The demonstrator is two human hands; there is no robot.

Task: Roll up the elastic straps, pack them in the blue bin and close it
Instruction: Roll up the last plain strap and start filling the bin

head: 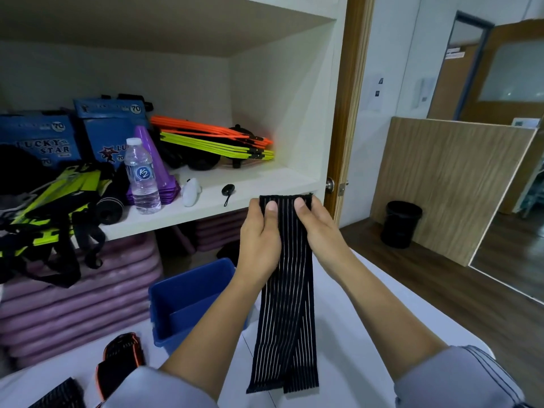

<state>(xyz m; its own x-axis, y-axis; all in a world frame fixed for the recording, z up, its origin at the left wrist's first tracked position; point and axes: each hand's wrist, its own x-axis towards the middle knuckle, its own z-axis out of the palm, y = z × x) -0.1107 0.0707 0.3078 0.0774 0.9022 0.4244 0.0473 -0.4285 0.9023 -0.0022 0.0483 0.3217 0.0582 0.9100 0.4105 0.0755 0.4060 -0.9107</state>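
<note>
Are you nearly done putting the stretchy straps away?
Barely started. The blue bin stands open, and the inside that shows holds no straps. The left hand and right hand pinch the top of a black strap, hanging unrolled. An orange-edged strap and another dark strap lie on the table, left to roll. Closing comes last.

White shelf unit against wall, wood-framed door beside it. Dark wood floor, wood panel, black bin.

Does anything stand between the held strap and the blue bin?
Nothing visible does. The left hand and right hand pinch the strap at its top edge; the blue bin stands open below them, to the left, with no lid on it.
</note>
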